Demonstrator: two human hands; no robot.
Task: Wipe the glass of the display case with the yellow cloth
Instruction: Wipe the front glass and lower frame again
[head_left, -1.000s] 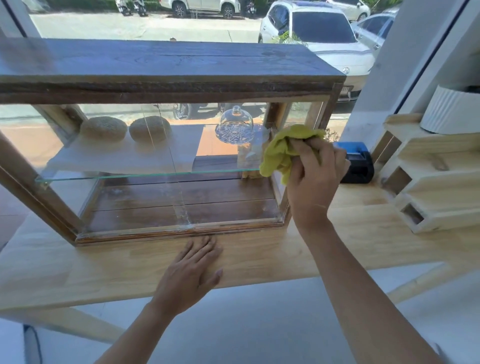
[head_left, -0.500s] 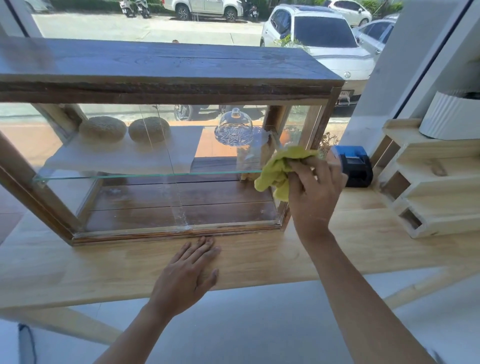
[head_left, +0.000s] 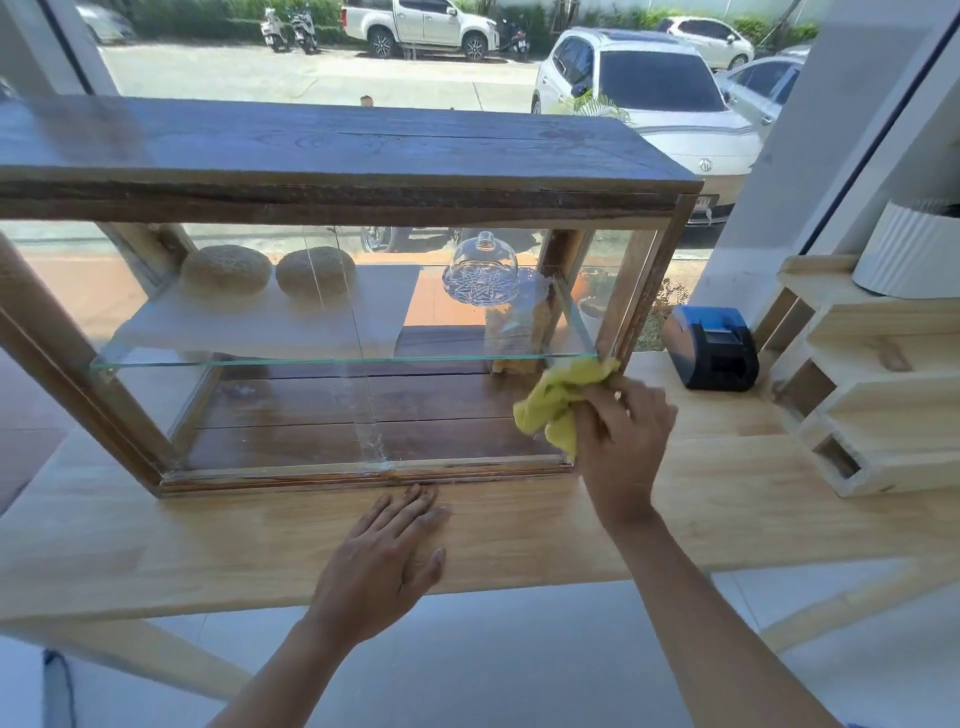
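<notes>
A dark wooden display case (head_left: 343, 156) with glass front panes (head_left: 270, 415) stands on a light wooden counter (head_left: 156, 540). My right hand (head_left: 621, 441) is shut on a crumpled yellow cloth (head_left: 558, 397) and presses it against the glass at the lower right corner of the case front. My left hand (head_left: 382, 564) lies flat, fingers apart, on the counter just in front of the case's bottom rail. Inside, a glass shelf (head_left: 332, 360) carries two round loaves (head_left: 226, 270) and a cut-glass dome (head_left: 482, 270).
A black and blue receipt printer (head_left: 711, 345) sits on the counter right of the case. A pale wooden stepped rack (head_left: 883, 395) with a white ribbed pot (head_left: 911, 254) stands at the far right. Behind is a window onto parked cars.
My right hand has slid the yellow cloth down the right edge of the front glass, from shelf height toward the bottom corner. My left hand has stayed flat on the counter.
</notes>
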